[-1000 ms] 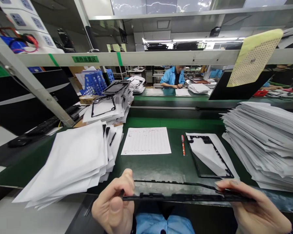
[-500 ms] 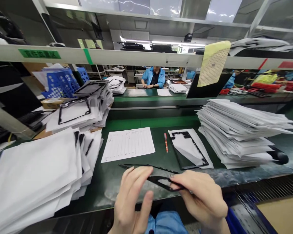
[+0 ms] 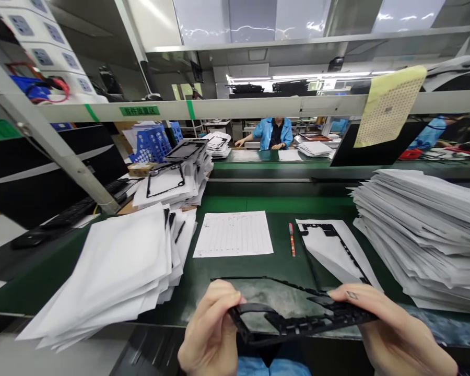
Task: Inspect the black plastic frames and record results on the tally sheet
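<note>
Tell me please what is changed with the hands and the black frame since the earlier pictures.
The left hand and right hand kept hold of the black frame, turning it from nearly edge-on to tilted, its open face now showing. Nothing was let go. The orange pen, printed form and tall paper stack stayed in place.

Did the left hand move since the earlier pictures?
Yes. The left hand moved right: it was mostly left of the printed sheet's left edge, and now sits below that sheet.
</note>
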`<action>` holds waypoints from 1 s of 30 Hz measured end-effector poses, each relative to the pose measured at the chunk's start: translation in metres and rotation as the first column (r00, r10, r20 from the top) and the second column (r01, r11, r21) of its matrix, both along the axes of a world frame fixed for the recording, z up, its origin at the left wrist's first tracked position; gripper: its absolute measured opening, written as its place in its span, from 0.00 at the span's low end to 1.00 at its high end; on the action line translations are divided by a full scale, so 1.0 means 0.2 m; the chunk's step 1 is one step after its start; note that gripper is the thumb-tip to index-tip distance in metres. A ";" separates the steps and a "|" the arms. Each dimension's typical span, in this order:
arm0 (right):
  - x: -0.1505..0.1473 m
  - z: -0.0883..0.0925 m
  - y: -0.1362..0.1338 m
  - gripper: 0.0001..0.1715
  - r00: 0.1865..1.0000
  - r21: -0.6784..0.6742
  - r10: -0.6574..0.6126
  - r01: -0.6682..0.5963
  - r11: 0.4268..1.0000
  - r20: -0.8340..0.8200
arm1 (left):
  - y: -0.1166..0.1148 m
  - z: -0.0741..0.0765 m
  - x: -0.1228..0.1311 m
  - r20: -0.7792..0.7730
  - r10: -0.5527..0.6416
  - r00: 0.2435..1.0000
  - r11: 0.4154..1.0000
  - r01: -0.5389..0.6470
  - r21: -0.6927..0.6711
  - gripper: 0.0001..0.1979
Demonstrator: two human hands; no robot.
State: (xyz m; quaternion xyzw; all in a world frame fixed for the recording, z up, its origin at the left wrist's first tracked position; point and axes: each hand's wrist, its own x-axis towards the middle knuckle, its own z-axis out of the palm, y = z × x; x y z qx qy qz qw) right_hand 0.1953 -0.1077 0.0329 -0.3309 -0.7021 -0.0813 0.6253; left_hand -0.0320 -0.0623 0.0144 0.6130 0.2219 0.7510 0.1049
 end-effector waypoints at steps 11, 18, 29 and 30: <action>-0.01 0.00 0.01 0.33 0.996 0.098 0.023 -0.014 0.995 -0.089 | -0.02 0.06 0.02 0.000 0.036 0.999 0.996 -0.036 0.084 0.06; -0.02 -0.02 0.00 0.32 0.996 0.121 0.009 0.001 0.993 -0.085 | -0.03 0.04 0.03 0.051 0.047 0.998 0.997 -0.050 0.052 0.07; -0.20 -0.12 0.06 0.06 0.988 -0.033 0.149 -0.150 0.988 -0.051 | 0.00 -0.12 -0.02 0.518 0.042 0.854 0.909 0.182 -0.375 0.20; -0.22 -0.13 0.06 0.07 0.987 -0.052 0.142 -0.147 0.988 -0.076 | 0.01 -0.14 -0.04 0.516 0.015 0.856 0.905 0.208 -0.370 0.20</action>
